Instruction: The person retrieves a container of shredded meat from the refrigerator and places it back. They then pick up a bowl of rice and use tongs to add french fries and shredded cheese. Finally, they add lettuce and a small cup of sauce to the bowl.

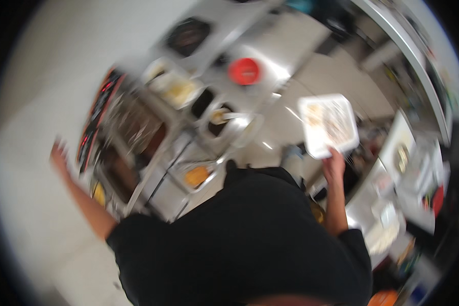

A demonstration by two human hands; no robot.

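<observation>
My right hand (pixel 334 162) grips the near edge of a white shallow tray (pixel 316 140), its fingers closed round the rim. Pale yellowish and brownish patches show inside the tray, too blurred to name. My left arm reaches out to the far left, and my left hand (pixel 59 154) is raised in front of a pale wall with its fingers stretched out and nothing in them. Nearest to that hand is a long dark control panel (pixel 99 120) with small red lights, beside a metal unit with deep brown wells.
A steel counter runs across the upper left, holding a red bowl (pixel 245 71), a white tray with yellow food (pixel 179 93) and dark wells. Closer to me is a small tray of orange food (pixel 197 176). Cluttered metal worktops stand at right, with tiled floor (pixel 321 71) between.
</observation>
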